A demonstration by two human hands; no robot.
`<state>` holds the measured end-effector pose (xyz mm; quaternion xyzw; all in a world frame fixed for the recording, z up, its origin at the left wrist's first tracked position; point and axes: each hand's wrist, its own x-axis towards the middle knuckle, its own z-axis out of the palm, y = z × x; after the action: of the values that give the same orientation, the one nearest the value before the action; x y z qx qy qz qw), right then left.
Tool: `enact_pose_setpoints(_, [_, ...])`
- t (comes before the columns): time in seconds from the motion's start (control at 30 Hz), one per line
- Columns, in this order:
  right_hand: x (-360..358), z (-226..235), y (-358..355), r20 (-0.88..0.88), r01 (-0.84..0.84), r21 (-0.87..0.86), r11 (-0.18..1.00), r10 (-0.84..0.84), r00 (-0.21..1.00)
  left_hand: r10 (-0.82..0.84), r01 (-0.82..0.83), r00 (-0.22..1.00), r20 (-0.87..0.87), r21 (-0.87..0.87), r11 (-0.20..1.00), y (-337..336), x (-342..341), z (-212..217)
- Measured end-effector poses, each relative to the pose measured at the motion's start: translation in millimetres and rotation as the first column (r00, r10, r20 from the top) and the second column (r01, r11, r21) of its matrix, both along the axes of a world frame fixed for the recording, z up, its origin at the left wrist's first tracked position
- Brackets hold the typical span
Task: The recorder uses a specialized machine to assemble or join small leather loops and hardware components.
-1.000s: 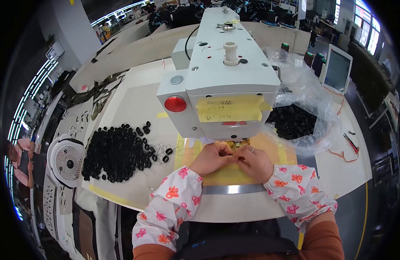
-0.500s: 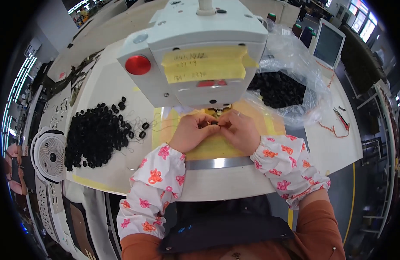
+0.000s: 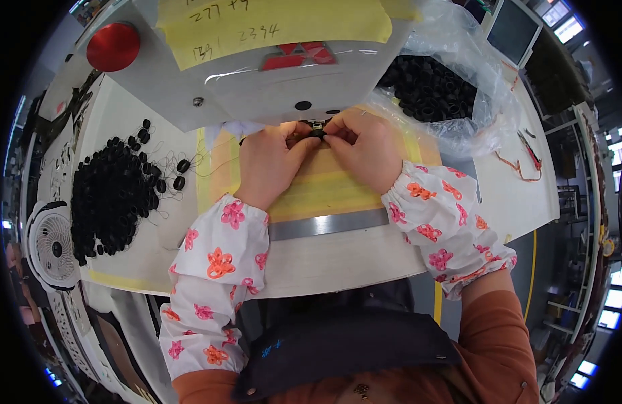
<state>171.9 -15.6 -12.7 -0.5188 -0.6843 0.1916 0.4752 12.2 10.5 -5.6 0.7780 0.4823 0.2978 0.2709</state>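
Since half a second ago, the left hand (image 3: 267,161) and right hand (image 3: 370,149) have moved in closer to the foot (image 3: 317,125) of the white machine (image 3: 247,97), which now looms larger in my head view. I see the fingertips of both hands pinched together on a small black piece (image 3: 318,133), right at the foot; its finer detail is hidden by the fingers. White sleeves (image 3: 220,262) with pink and orange flowers cover the forearms. To the left on the pale surface (image 3: 344,266), I see a heap of black rings (image 3: 109,192) with loose threads, and a white fan (image 3: 54,248) beyond it. To the right, a clear bag (image 3: 489,101) holds more black pieces, with red-handled snips (image 3: 532,153) near it. Above the hands, yellow paper (image 3: 270,30) is stuck to the machine, with a red button (image 3: 114,47) to its left.
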Motion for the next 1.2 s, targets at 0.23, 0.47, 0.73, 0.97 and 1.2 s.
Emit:
enact_pose_setpoints(0.23, [0,2,4,-0.024,0.007,-0.027,1.0,-0.008,1.0,0.076,-0.078,0.997,-0.017,-0.115,0.99,2,1,2])
enact_pose_setpoints(0.47, [0,0,8,0.035,-0.001,-0.005,1.0,0.001,0.999,0.099,-0.098,0.995,0.019,-0.048,0.994,3,-2,-3])
enact_pose_setpoints(0.73, [0,0,8,0.022,0.012,0.044,0.999,-0.013,1.0,0.083,-0.083,0.997,0.002,-0.048,0.995,8,0,-6])
enact_pose_setpoints(0.97, [1,4,9,0.102,-0.015,0.075,0.997,0.007,0.995,0.068,-0.068,0.998,-0.019,-0.032,0.997,8,-1,-3])
enact_pose_setpoints(1.2, [3,9,13,0.213,-0.008,0.024,1.0,0.003,0.977,0.064,-0.064,0.998,0.001,-0.058,0.996,12,-4,-11])
